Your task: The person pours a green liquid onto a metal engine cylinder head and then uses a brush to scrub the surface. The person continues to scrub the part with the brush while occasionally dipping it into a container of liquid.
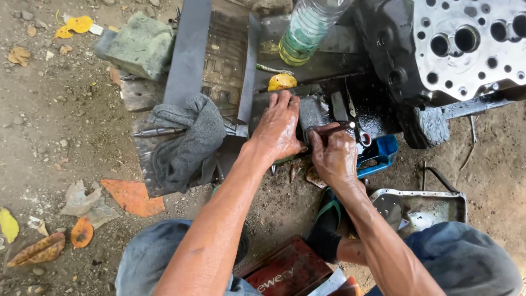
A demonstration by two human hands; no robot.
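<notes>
At frame centre the left hand (276, 129) presses flat on a grey metal part (313, 112), while the right hand (334, 156) pinches a thin tool (335, 128) against it; steady downward pressure seems wise.

An outdoor, makeshift engine repair spot on bare dirt: a greasy cylinder head (466, 44) at upper right, an oil pan (422, 205) at lower right, an oily rag (186, 140) left of centre, fallen leaves (76, 24) around
</notes>
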